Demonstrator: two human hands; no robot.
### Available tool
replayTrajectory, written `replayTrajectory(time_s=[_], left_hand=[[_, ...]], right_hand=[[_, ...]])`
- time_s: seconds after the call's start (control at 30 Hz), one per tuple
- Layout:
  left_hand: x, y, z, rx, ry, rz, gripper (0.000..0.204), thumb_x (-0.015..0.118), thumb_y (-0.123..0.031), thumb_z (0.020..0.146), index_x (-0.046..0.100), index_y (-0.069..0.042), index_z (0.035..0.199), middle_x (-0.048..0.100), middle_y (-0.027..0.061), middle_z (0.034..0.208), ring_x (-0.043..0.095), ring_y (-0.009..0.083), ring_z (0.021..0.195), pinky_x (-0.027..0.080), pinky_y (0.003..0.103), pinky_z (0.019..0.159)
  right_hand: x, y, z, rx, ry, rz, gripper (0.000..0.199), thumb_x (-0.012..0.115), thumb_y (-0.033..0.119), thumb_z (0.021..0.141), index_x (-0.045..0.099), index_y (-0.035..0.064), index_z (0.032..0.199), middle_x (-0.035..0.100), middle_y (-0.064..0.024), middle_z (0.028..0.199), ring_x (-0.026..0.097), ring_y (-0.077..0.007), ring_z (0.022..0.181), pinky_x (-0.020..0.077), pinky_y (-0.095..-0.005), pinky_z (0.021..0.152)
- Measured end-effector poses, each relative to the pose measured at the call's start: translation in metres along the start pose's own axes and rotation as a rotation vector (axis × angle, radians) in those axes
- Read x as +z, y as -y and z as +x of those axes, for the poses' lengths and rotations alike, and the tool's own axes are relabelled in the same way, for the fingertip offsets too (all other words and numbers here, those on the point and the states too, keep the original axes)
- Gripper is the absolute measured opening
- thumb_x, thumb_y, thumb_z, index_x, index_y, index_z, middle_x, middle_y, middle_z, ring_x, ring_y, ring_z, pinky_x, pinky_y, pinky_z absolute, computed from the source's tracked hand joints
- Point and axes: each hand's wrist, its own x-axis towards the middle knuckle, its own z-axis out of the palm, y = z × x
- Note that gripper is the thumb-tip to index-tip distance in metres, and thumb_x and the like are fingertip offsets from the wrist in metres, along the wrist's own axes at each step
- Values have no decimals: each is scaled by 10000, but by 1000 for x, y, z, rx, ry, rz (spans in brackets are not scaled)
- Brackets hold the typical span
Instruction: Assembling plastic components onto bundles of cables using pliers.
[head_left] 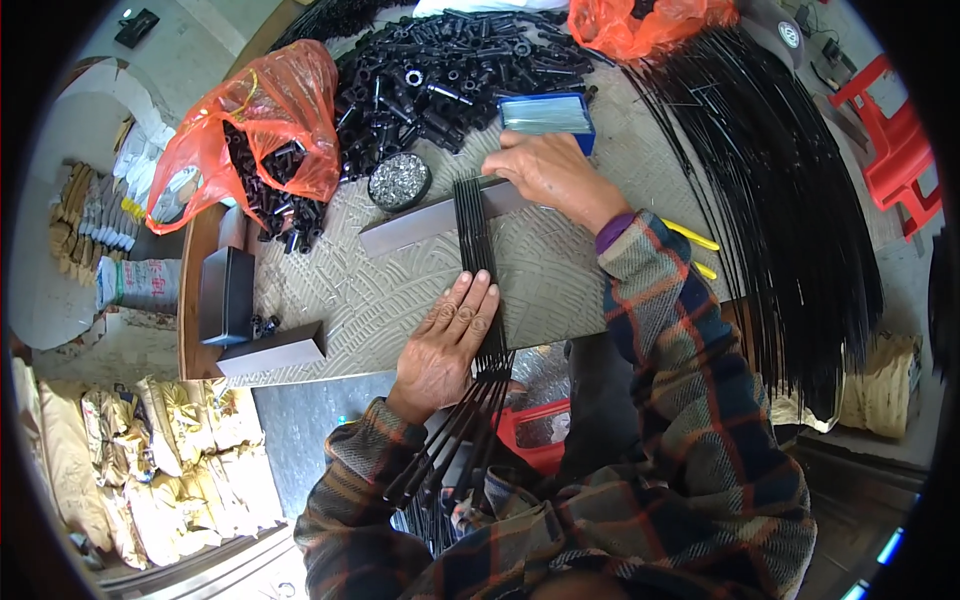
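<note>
Pressed flat, palm down with fingers together, the left hand (445, 345) held a row of thin black rods (478, 250) against the grey ribbed mat (380, 280) at the centre of the frame; it clamped nothing between its fingers but pinned the rods by weight. The right hand (550, 170) lay curled over the far end of the same row, just above centre, its fingertips bearing on the rods where they met a flat grey metal bar (430, 222) lying across the mat. Whether those fingers closed around a rod or only pushed on it could not be told.

Head view, remaining items: the rods ran from the bar down toward the lower centre, where their near ends fanned out over the person's plaid sleeves. A small round tin of bright metal pieces (399, 180) stood just beside the bar's upper left. A blue shallow box of thin metal pins (548, 113) sat touching the right hand's upper edge. A heap of short black plastic tubes (440, 75) filled the upper centre, with an orange plastic bag (255, 120) of the same at upper left. A large sheaf of long black rods (790, 200) curved down the right side.

Judgement: the step in hand appeared to be squaring the rod ends against the bar. The next move would call for steady downward pressure from the left hand so the row kept its order.
</note>
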Motion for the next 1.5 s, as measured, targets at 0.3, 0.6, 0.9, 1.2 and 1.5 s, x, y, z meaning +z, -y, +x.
replayTrajectory(time_s=[0.3, 0.6, 0.9, 1.2, 1.5], left_hand=[[2, 1, -1, 1, 14, 21, 878, 584, -520, 711, 314, 34, 1336, 304, 191, 1397, 278, 304, 1312, 249, 377, 1063], [0, 1, 0, 19, -7, -21, 925, 574, -550, 682, 309, 56, 1328, 306, 213, 1387, 288, 316, 1305, 254, 380, 1060], [0, 2, -1, 21, -10, -57, 954, 587, -557, 664, 296, 60, 1331, 291, 215, 1393, 272, 324, 1309, 236, 377, 1069], [-4, -2, 1, 21, 28, 6, 917, 601, -567, 659, 338, -10, 1337, 298, 206, 1392, 269, 327, 1309, 251, 388, 1062], [-5, -3, 2, 31, -19, -19, 870, 623, -555, 657, 404, -5, 1295, 362, 179, 1361, 322, 331, 1282, 298, 393, 1036]], right_hand=[[3, 2, 1, -13, -6, -40, 71, 518, 92, 800, 584, 97, 827, 547, -57, 767, 578, -288, 722, 427, -395, 598], [4, 0, 3, -29, -28, -18, 87, 511, 69, 775, 583, 100, 814, 544, -62, 757, 573, -292, 706, 415, -405, 587], [10, 5, 4, 30, -17, 1, 84, 536, 45, 753, 565, 92, 817, 561, -68, 820, 590, -287, 774, 408, -406, 616], [14, 4, 7, -48, -56, 56, 73, 523, 37, 790, 522, 73, 853, 587, -77, 798, 598, -303, 706, 455, -402, 587], [14, 3, 9, -78, -103, 23, 135, 533, 38, 794, 491, 61, 921, 606, -105, 821, 597, -326, 692, 462, -408, 595]])
